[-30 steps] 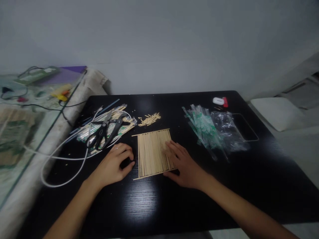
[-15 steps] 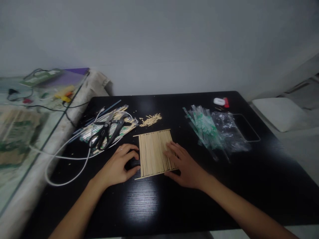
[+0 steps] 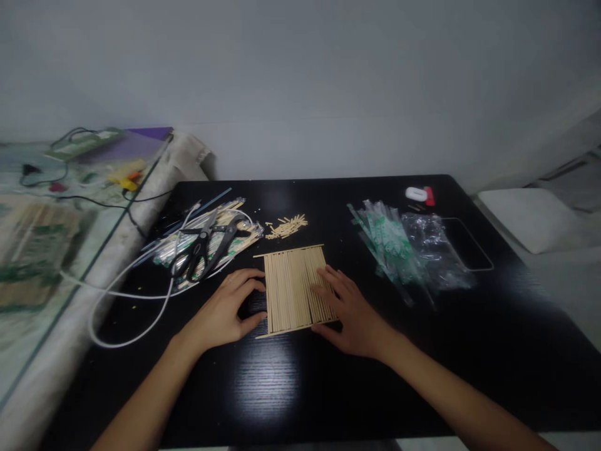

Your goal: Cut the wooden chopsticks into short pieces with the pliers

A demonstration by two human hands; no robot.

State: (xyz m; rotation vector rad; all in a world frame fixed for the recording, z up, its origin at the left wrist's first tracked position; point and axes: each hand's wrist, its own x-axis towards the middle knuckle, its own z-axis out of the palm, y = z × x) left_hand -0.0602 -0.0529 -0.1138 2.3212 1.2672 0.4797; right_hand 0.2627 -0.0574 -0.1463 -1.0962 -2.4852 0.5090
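Note:
A flat mat of thin wooden sticks (image 3: 291, 288) laid side by side rests on the black table (image 3: 469, 338). My left hand (image 3: 224, 310) lies at the mat's left edge, fingers curved, fingertips and thumb touching the outermost sticks. My right hand (image 3: 350, 307) rests flat on the mat's right part, fingers spread over the sticks. Neither hand holds anything.
Black scissors (image 3: 204, 247) lie on a pile of wrapped chopsticks, with a white cable (image 3: 126, 294) looping to the left. Small stick offcuts (image 3: 286, 225) sit behind the mat. Clear green-printed wrappers (image 3: 399, 244), a white and red item (image 3: 419, 195), a glass-topped surface (image 3: 42, 238) at left.
My left hand has slid right up against the mat's left edge. The right hand stays flat on the sticks. The view shifted slightly.

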